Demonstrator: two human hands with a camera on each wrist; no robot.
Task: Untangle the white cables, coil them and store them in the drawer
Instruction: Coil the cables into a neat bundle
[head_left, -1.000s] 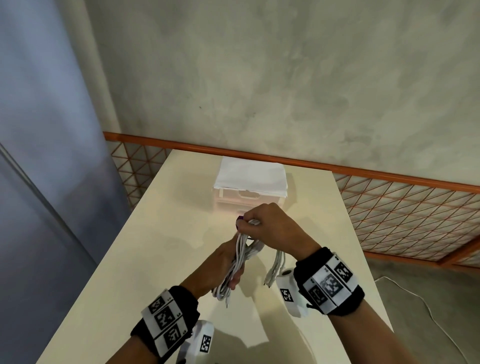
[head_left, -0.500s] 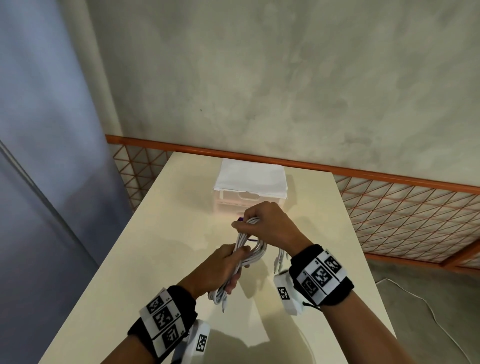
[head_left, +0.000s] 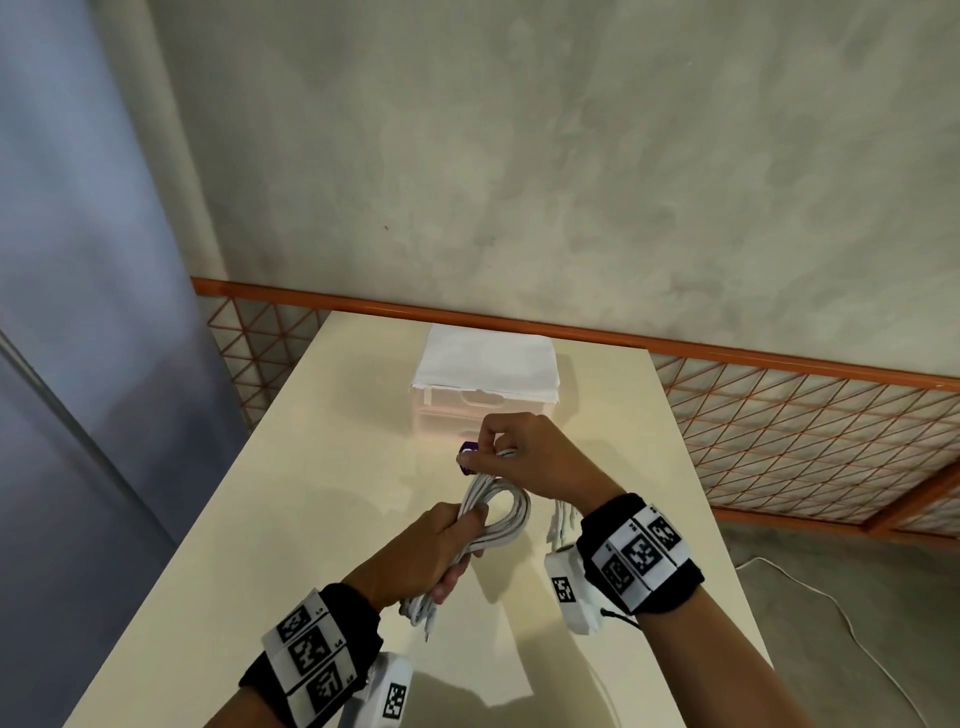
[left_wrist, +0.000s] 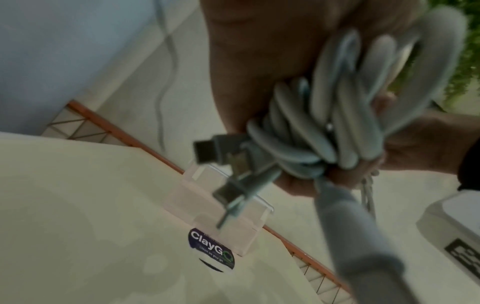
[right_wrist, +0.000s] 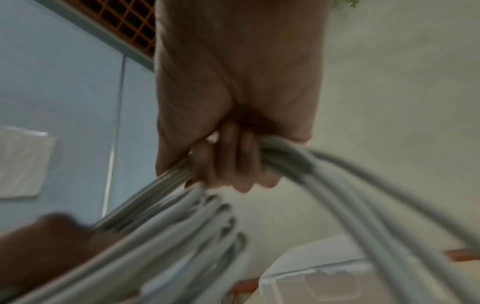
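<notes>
A bundle of white cables (head_left: 496, 512) hangs between both hands above the cream table (head_left: 260, 519). My left hand (head_left: 441, 545) grips the lower part of the bundle, and plug ends stick out below it (head_left: 421, 613). In the left wrist view the looped cables (left_wrist: 324, 123) and metal plugs (left_wrist: 215, 152) fill my fist. My right hand (head_left: 524, 457) holds the top of the loops; its curled fingers (right_wrist: 233, 164) clasp several strands (right_wrist: 324, 185). The clear plastic drawer unit (head_left: 485, 400) with a white cloth on top stands just behind the hands, drawers closed.
An orange railing with mesh (head_left: 779, 415) runs behind and right of the table. A grey-blue panel (head_left: 78, 312) stands at the left. A loose white cord (head_left: 831, 597) lies on the floor at the right. A round sticker (left_wrist: 211, 251) sits on the table by the drawer unit.
My right hand has lifted the top of the bundle slightly up and away, opening a rounder loop. The left hand keeps its grip lower down.
</notes>
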